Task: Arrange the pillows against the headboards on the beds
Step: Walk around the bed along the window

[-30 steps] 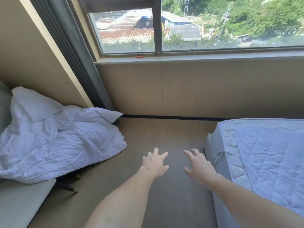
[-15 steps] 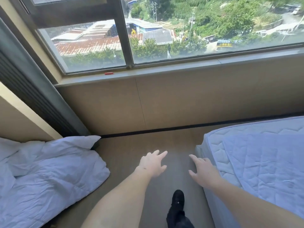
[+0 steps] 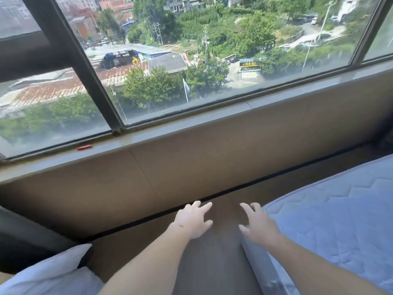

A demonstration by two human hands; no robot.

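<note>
My left hand (image 3: 194, 221) and my right hand (image 3: 258, 226) are stretched out in front of me over the brown floor, fingers spread, both holding nothing. A bare quilted mattress (image 3: 331, 226) lies to the right, and my right hand hovers at its near corner. White crumpled bedding (image 3: 53, 273), pillow or duvet, shows only as a corner at the bottom left. No headboard is in view.
A wide window (image 3: 191, 60) with a dark frame fills the upper view above a tan wall panel (image 3: 170, 173). A small red object (image 3: 84, 147) lies on the sill. A strip of floor (image 3: 212, 262) runs between bedding and mattress.
The view has swung up and to the right toward the window. The white bedding has slid almost out of frame at the lower left. Both hands stay outstretched and empty.
</note>
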